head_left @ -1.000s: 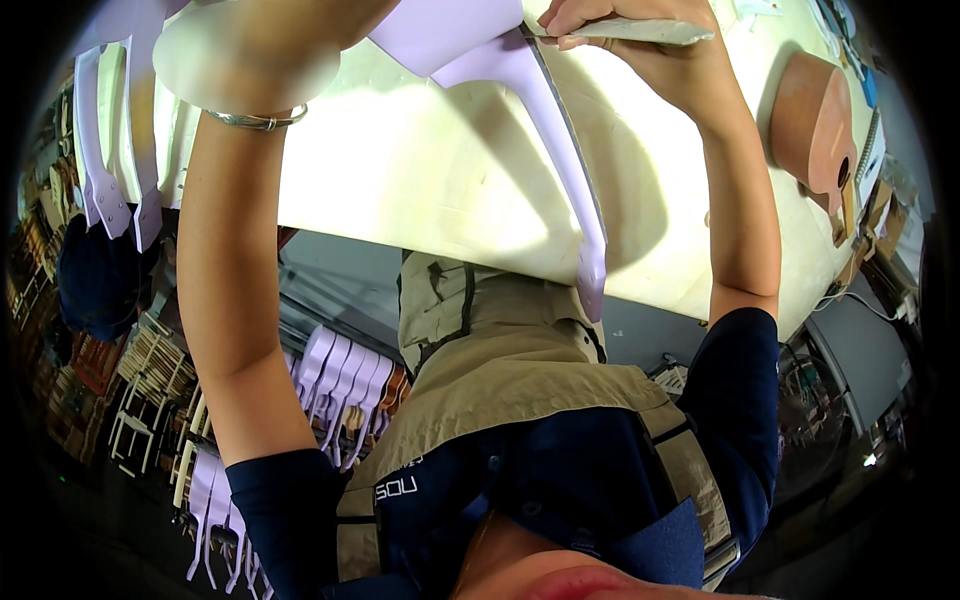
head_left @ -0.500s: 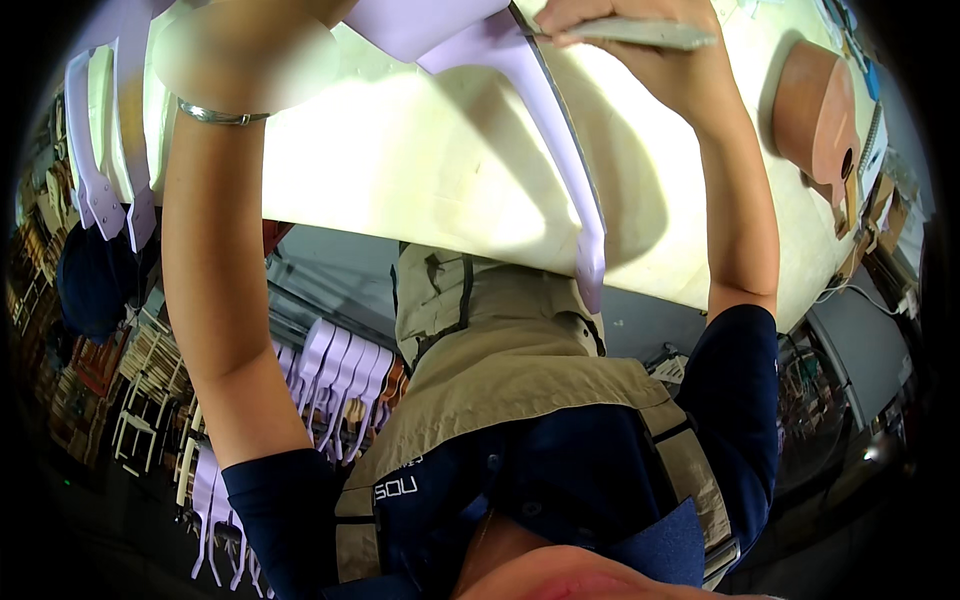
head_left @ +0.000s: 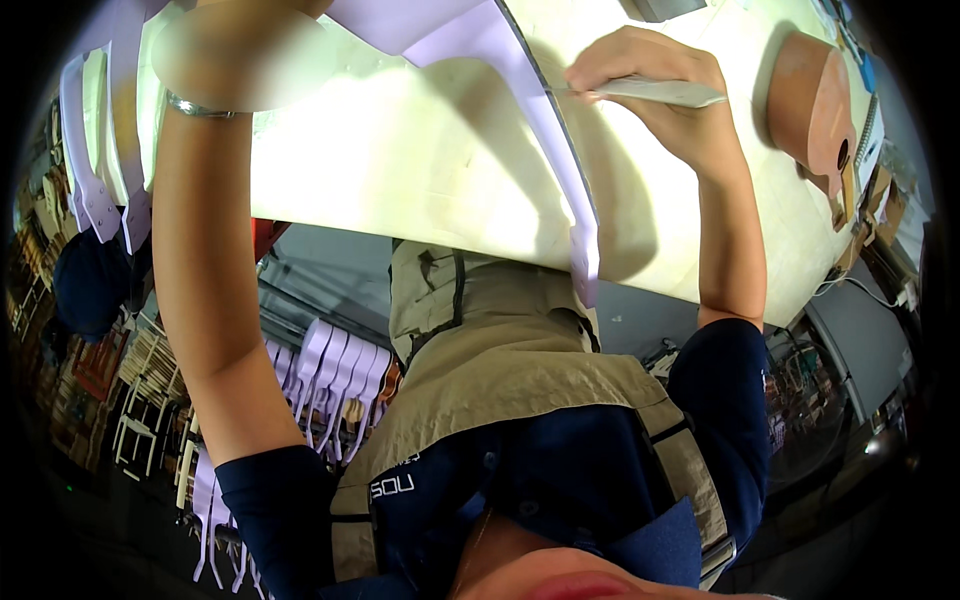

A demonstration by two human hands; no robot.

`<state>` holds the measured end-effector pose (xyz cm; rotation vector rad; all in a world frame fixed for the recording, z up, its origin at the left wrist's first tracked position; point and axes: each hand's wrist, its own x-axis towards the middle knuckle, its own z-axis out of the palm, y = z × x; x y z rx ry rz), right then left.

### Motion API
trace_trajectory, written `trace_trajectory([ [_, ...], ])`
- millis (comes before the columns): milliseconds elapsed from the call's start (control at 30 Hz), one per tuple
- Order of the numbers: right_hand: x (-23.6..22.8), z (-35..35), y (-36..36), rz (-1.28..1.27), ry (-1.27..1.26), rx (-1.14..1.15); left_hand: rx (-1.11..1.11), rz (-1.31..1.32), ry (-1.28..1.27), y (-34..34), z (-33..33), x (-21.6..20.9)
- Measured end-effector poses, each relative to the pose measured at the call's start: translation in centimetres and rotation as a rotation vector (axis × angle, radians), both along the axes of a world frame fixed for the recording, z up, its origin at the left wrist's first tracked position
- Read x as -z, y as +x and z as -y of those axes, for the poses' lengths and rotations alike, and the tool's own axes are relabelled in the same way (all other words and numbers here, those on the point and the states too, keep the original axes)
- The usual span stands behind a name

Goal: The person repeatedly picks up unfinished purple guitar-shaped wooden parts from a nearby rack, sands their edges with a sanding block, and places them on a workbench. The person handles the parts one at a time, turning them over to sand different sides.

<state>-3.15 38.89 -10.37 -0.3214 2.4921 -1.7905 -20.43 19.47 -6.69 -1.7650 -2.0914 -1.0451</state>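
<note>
A lavender-painted ukulele [head_left: 460, 40] lies on the pale worktop, its neck [head_left: 545, 130] pointing toward me and its headstock reaching past the near edge. A dark fingerboard runs along the neck's right side. My right hand [head_left: 665, 85] is closed around a slim pale-handled tool [head_left: 665, 92]. The tool's thin tip points left, at the dark edge of the neck; whether it touches is too fine to tell. At the upper left, my left hand [head_left: 235, 50] is by the ukulele body, with its fingers smeared and partly out of frame.
More lavender necks [head_left: 95, 195] overhang the worktop [head_left: 370, 170] at left. A brown unpainted ukulele body [head_left: 808, 105] stands at right, and a grey block [head_left: 665, 8] at the far edge. Several lavender instruments [head_left: 335, 375] hang on a rack below. A white cable [head_left: 865, 292] trails at right.
My right hand and the tool have moved nearer to me along the neck, and slightly right. The grey block has come into view behind it. The ukulele has shifted slightly left in the view.
</note>
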Motion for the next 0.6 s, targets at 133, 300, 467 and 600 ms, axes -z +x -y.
trace_trajectory([
  [133,0.9,-2.0,4.6,0.29,-0.218,0.518,-0.024,-0.051,-0.021,-1.3,0.3,1.1],
  [300,1.6,-3.7,9.2,0.766,0.354,0.85,-0.036,-0.403,-0.213,5.4,0.2,0.0],
  [467,3.3,-4.5,6.0,0.129,0.783,0.934,-0.329,-0.507,-0.268,8.9,1.9,4.8],
  [600,5.1,-4.7,-1.6,-0.159,1.004,0.711,-0.212,-0.601,-0.156,7.7,1.6,5.6],
])
